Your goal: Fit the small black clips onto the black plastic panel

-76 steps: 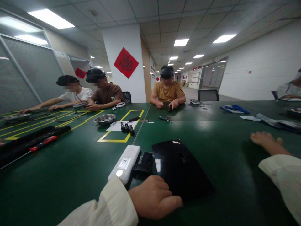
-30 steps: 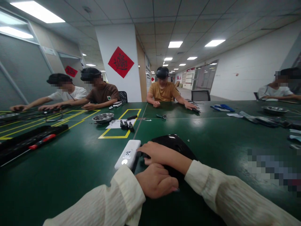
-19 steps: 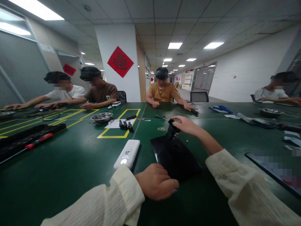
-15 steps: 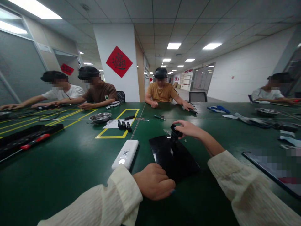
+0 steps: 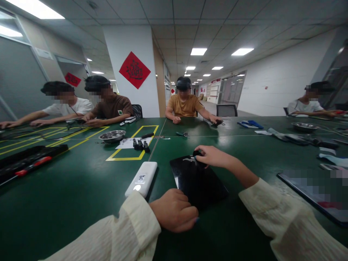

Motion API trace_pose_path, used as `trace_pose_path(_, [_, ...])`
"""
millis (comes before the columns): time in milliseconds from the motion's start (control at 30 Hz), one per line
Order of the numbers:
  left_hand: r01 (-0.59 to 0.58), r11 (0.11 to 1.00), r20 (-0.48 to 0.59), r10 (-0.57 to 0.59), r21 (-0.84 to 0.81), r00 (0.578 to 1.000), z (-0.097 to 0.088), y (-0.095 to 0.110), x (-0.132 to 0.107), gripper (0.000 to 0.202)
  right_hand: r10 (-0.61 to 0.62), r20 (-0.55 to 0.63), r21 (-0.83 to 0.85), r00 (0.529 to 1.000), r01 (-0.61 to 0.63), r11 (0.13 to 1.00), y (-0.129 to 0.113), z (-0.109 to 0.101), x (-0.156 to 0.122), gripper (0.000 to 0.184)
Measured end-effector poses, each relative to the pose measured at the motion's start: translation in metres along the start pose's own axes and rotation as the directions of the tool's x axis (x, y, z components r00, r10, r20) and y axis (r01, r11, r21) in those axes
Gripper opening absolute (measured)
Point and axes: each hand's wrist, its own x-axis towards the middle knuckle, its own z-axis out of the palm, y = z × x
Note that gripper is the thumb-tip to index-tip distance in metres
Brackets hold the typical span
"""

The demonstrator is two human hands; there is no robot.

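Observation:
A glossy black sheet or bag (image 5: 202, 188) lies flat on the green table in front of me. My right hand (image 5: 210, 156) has its fingers closed around a small black object (image 5: 199, 158), held low over the sheet's far edge. Whether it touches the sheet I cannot tell, and its exact kind is hidden by my fingers. Curled into a fist, my left hand (image 5: 176, 211) rests at the sheet's near left corner. What its fingers pinch, if anything, is hidden from view. Beside it on the left lies a white power bank (image 5: 141, 178) with "26" on it.
Several black parts (image 5: 141, 145) stand by white paper inside a yellow taped outline. Behind them are a metal bowl (image 5: 112, 136) and pliers (image 5: 182, 134). A black tool tray (image 5: 29, 159) lies left, a tablet-like device (image 5: 312, 195) right. Other people sit around the table.
My right hand has lowered the black object from upright above the sheet toward its far edge. My left hand keeps its place. The whole view has shifted slightly.

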Motion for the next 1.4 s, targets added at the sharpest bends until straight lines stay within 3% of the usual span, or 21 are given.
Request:
trace_pose_path(100, [0.012,1.000,0.014,-0.012,-0.009,1.000,-0.001,0.000,0.001,0.019,-0.047,0.045,-0.028,0.998,0.048,0.998,0.003,0.005,0.003,0.043])
trace_pose_path(167, [0.022,1.000,0.019,-0.021,-0.013,1.000,-0.002,0.001,0.001,0.020,-0.041,0.010,-0.120,0.999,0.042,0.992,0.011,0.000,0.006,0.046])
trace_pose_path(233, [0.039,0.999,0.033,-0.039,-0.019,0.999,-0.003,0.001,0.002,0.021,0.018,-0.127,-0.254,0.992,-0.050,0.966,0.024,-0.010,0.011,0.046])
trace_pose_path(300, [0.068,0.997,0.059,-0.066,-0.034,0.996,-0.004,0.000,0.002,0.022,0.091,-0.300,-0.355,0.950,-0.200,0.913,0.043,-0.017,0.015,0.048])
trace_pose_path(367, [0.111,0.993,0.086,-0.106,-0.051,0.991,-0.005,-0.001,0.002,0.021,0.144,-0.371,-0.406,0.918,-0.300,0.863,0.062,-0.018,0.016,0.048])
trace_pose_path(533, [0.245,0.964,0.102,-0.235,-0.106,0.967,-0.004,-0.005,0.000,0.015,0.200,-0.306,-0.540,0.931,-0.343,0.769,0.091,0.002,0.012,0.052])
trace_pose_path(733, [0.290,0.953,0.079,-0.283,-0.092,0.956,-0.005,-0.005,-0.001,0.021,0.160,-0.260,-0.626,0.952,-0.292,0.723,0.090,0.011,0.014,0.037])
trace_pose_path(833, [0.439,0.871,0.143,-0.416,-0.222,0.898,-0.009,-0.003,0.002,0.020,0.111,-0.331,-0.621,0.937,-0.305,0.722,0.076,0.003,0.010,0.038])
trace_pose_path(900, [0.546,0.753,0.192,-0.513,-0.367,0.837,-0.010,-0.003,0.002,0.021,0.057,-0.413,-0.608,0.909,-0.322,0.725,0.059,-0.003,0.002,0.043])
trace_pose_path(967, [0.584,0.608,0.222,-0.566,-0.538,0.794,-0.007,-0.005,0.001,0.035,-0.100,-0.483,-0.609,0.870,-0.251,0.753,0.036,-0.003,-0.010,0.044])
trace_pose_path(1033, [0.560,0.463,0.217,-0.605,-0.687,0.766,-0.002,-0.008,-0.001,0.054,-0.403,-0.468,-0.654,0.787,-0.002,0.757,0.013,0.006,-0.024,0.038])
trace_pose_path(1100, [0.535,0.332,0.203,-0.672,-0.777,0.712,0.003,-0.011,-0.003,0.065,-0.685,-0.312,-0.722,0.658,0.304,0.621,-0.006,0.021,-0.035,0.034])
trace_pose_path(1167, [0.528,0.246,0.202,-0.730,-0.813,0.653,0.004,-0.012,-0.002,0.065,-0.829,-0.102,-0.749,0.549,0.506,0.427,-0.018,0.039,-0.042,0.029])
trace_pose_path(1200, [0.537,0.238,0.201,-0.746,-0.810,0.635,0.003,-0.011,-0.001,0.061,-0.855,-0.022,-0.747,0.518,0.560,0.358,-0.020,0.047,-0.044,0.026])
trace_pose_path(1233, [0.552,0.270,0.177,-0.761,-0.789,0.624,0.001,-0.011,0.000,0.055,-0.863,0.033,-0.739,0.505,0.593,0.319,-0.021,0.054,-0.044,0.024])
trace_pose_path(1300, [0.573,0.365,0.125,-0.757,-0.734,0.642,-0.004,-0.009,0.002,0.050,-0.857,0.077,-0.725,0.510,0.619,0.303,-0.020,0.063,-0.043,0.021])
trace_pose_path(1400, [0.608,0.378,0.124,-0.772,-0.698,0.623,-0.008,-0.006,0.003,0.044,-0.842,0.076,-0.736,0.535,0.599,0.314,-0.017,0.065,-0.040,0.019])
